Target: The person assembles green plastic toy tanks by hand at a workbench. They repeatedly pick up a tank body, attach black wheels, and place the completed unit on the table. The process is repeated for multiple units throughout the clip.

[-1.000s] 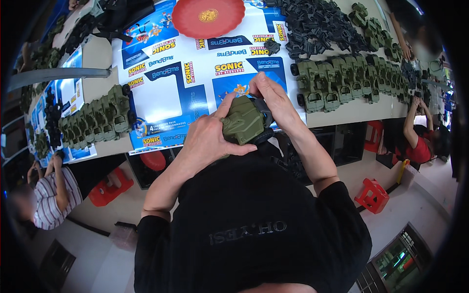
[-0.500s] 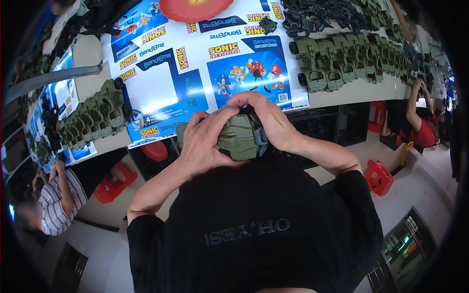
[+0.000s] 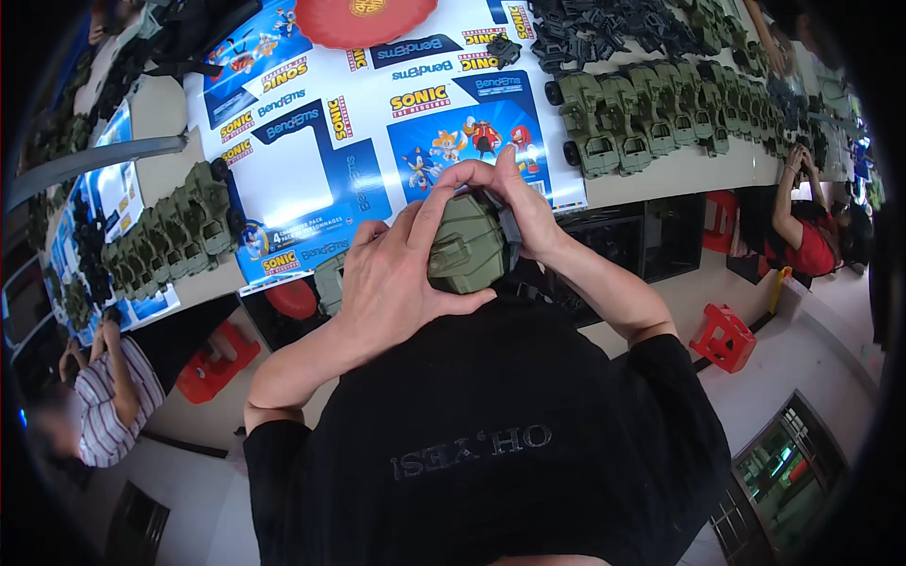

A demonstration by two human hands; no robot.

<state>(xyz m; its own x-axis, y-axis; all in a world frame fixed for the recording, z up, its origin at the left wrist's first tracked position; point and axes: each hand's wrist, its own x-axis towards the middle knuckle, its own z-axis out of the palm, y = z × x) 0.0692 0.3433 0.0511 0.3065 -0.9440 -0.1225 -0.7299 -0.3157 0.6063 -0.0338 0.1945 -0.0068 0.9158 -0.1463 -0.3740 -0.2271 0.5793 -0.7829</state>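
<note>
- Held piece: a green toy vehicle [image 3: 467,247], tilted, lies between the two hands at the table's [image 3: 675,174] near edge, close to the black shirt [image 3: 472,415].
- Left hand [image 3: 392,283]: closed round the body, thumb on the near side, fingers toward the far side. A loosened thumb could let the body roll nearward and drop off the table.
- Right hand [image 3: 524,208]: curled about the right end, fingertips meeting the left hand's at the far side; its inner contact is hidden, so firmness cannot be told.
- Dark part [image 3: 512,243] at the vehicle's right end: uneven pressure could skew it or pinch a fingertip; its seating cannot be seen.
- Loose dark piece [image 3: 505,50], far on the printed sheet [image 3: 288,184]: a sweeping wrist could knock it away.
- Right row of green vehicles [image 3: 661,113]: closely packed; one bump could probably disturb several.
</note>
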